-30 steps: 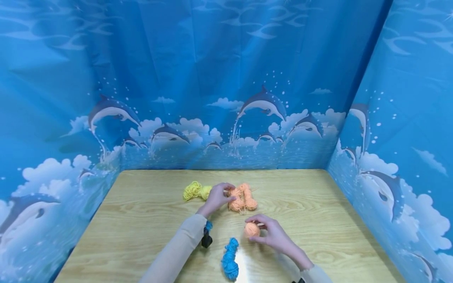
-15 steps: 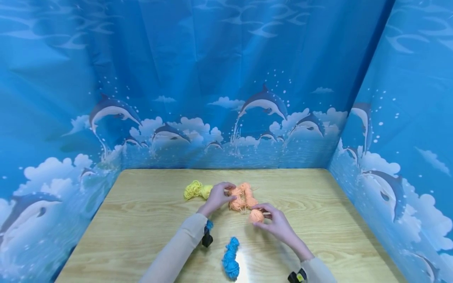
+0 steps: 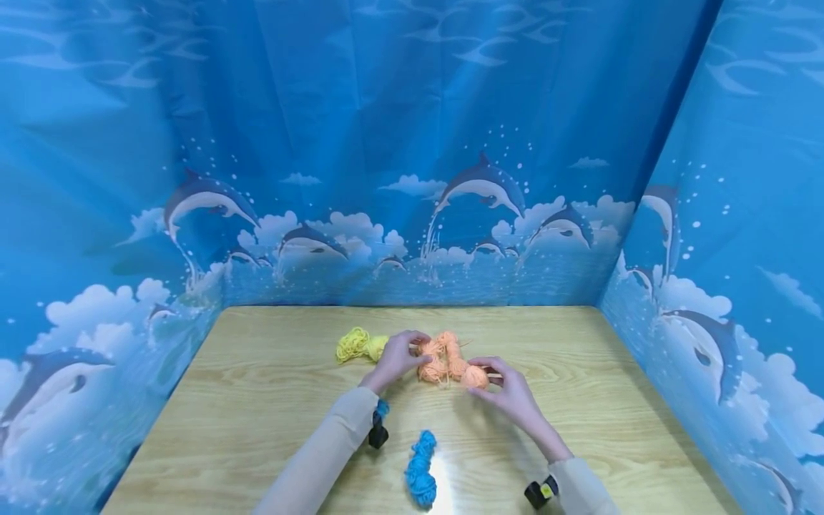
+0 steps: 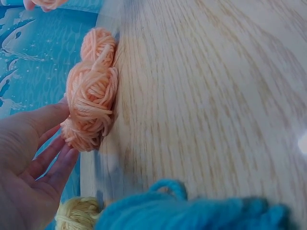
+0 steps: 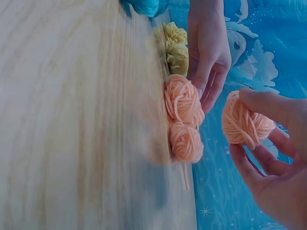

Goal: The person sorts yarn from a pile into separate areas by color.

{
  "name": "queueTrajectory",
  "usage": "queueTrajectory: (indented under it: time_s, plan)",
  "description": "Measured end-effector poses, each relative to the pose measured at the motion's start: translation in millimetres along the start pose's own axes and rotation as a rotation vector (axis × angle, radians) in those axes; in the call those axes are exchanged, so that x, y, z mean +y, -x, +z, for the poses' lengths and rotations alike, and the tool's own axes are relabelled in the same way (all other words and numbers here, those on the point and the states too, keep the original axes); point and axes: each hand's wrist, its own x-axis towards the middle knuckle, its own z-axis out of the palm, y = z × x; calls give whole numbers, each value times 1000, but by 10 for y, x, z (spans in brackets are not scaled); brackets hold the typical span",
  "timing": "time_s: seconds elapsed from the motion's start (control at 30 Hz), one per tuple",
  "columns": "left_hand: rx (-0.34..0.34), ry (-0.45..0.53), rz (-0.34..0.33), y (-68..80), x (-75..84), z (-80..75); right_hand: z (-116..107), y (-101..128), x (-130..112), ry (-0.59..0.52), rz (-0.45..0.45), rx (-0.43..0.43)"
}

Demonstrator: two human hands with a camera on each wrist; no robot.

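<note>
My right hand (image 3: 508,393) pinches a round ball of peach yarn (image 5: 245,122) between thumb and fingers. In the right wrist view that ball hangs apart from the other yarn, over the table. In the head view it overlaps the right end of a peach yarn cluster (image 3: 453,363). At the left side of this cluster, my left hand (image 3: 398,357) holds the nearest peach ball (image 4: 91,98) with thumb and fingertips. A yellow yarn bundle (image 3: 360,345) lies just left of my left hand, partly behind it.
A twisted blue yarn skein (image 3: 420,468) lies near the front middle of the wooden table (image 3: 257,415). More blue yarn (image 3: 383,408) shows beside my left wrist, mostly hidden by the sleeve. A blue dolphin-print curtain (image 3: 360,179) stands along the table's back and sides.
My right hand has carried the peach ball away from me and slightly right, up to the cluster's right end. My left hand has stayed on the yarn.
</note>
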Motion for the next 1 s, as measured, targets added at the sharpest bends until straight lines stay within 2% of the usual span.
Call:
queueTrajectory:
  time_s: [0.73, 1.0]
  plan:
    - [9, -10, 13, -2, 8, 18, -90, -262, 110, -6, -11, 78]
    - [6, -14, 18, 3, -6, 17, -96, -362, 125, 4, 15, 105]
